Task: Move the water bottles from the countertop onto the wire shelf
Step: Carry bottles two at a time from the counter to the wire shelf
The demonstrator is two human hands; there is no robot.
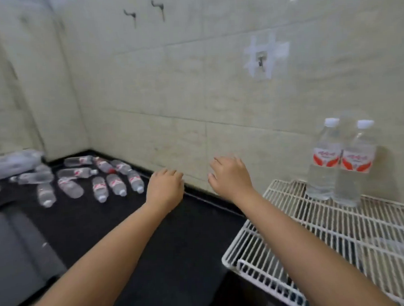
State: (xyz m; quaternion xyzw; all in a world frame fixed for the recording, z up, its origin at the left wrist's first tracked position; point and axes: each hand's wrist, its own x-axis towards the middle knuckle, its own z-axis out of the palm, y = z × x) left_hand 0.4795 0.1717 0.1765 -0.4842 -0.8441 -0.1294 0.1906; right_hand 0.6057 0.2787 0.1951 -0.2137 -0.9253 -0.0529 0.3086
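Several clear water bottles (pixel 115 184) with red-and-white labels lie on their sides on the black countertop (pixel 135 231), far left by the wall. Two more bottles (pixel 324 159) stand upright side by side at the back corner of the white wire shelf (pixel 317 235) on the right. My left hand (pixel 166 188) hovers over the counter to the right of the lying bottles, fingers loosely curled, holding nothing. My right hand (pixel 230 174) is raised near the wall between the counter and the shelf, fingers apart and empty.
A crumpled clear plastic wrap (pixel 12 162) lies at the far left of the counter. A grey sunken panel (pixel 17 256) takes up the counter's near left. Hooks (pixel 260 62) are fixed on the tiled wall behind.
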